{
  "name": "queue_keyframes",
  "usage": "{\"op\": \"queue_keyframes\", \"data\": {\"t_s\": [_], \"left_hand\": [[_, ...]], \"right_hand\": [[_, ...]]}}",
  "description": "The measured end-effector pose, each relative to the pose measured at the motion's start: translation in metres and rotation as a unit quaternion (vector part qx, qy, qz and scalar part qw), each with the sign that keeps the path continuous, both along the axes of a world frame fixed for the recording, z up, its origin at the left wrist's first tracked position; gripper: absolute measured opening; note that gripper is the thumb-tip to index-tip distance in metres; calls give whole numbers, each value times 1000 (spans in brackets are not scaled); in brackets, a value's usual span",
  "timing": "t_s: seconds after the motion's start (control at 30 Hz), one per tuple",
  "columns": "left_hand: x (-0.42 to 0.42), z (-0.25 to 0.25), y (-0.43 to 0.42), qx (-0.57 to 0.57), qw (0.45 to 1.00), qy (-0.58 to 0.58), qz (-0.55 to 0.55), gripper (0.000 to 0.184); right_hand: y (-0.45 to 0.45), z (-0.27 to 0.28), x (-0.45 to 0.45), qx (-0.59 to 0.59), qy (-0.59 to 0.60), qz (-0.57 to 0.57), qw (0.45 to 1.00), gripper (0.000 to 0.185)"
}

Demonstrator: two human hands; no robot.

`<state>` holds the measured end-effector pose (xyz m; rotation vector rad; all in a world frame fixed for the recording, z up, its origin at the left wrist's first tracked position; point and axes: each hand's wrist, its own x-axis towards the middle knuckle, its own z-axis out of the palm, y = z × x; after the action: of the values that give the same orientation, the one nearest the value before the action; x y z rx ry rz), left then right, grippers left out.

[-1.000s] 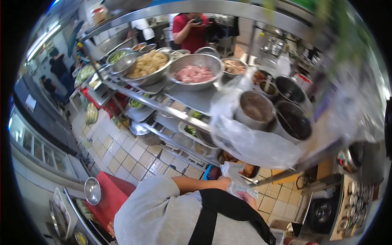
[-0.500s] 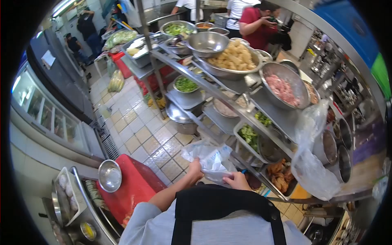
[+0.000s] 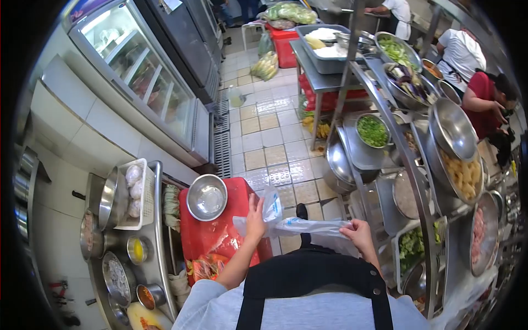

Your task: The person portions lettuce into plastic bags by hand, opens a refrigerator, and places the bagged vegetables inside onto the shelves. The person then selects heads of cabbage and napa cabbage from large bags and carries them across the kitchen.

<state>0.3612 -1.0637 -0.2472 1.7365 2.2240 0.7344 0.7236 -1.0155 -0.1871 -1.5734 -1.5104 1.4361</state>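
A clear plastic bag (image 3: 311,225) with blue print is stretched sideways in front of my apron, between both hands. My right hand (image 3: 360,235) pinches its right end between thumb and fingers. At the other end, my left hand (image 3: 254,220) has the bag's plastic on both sides of it; its fingers point up and seem closed on the film. Just left of that hand, a shiny steel bowl (image 3: 207,198) rests on a red surface (image 3: 192,234). Red-and-orange packets (image 3: 208,268) lie on this surface near my left forearm.
On the right, a metal rack (image 3: 404,146) carries bowls of food, including chopped greens (image 3: 372,131) and pale yellow pieces (image 3: 463,175). A steel counter (image 3: 159,220) with pans and a white basket (image 3: 147,199) is at left. A glass-door fridge (image 3: 143,71) stands beyond. Several people are at the back.
My view has turned left. My hands have moved apart, pulling the bunched bag out into a wide strip. The steel bowl and red surface now appear closer to my left hand.
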Motion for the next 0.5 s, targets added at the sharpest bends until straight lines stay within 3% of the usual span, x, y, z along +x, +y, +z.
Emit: {"op": "queue_keyframes", "data": {"t_s": [0.07,0.2,0.27,0.5], "left_hand": [[-29,1,16,-111,988,-39,-100,66],[-68,-19,41,-301,897,-11,-323,42],[-76,-20,44,-377,867,-107,-309,40],[-105,58,118,-327,931,-96,-130,47]], "right_hand": [[36,-7,-25,-13,62,8,998,18],[128,14,-86,-133,179,87,971,12],[180,20,-108,-181,208,147,950,11],[329,35,-212,-170,228,210,935,12]]}}
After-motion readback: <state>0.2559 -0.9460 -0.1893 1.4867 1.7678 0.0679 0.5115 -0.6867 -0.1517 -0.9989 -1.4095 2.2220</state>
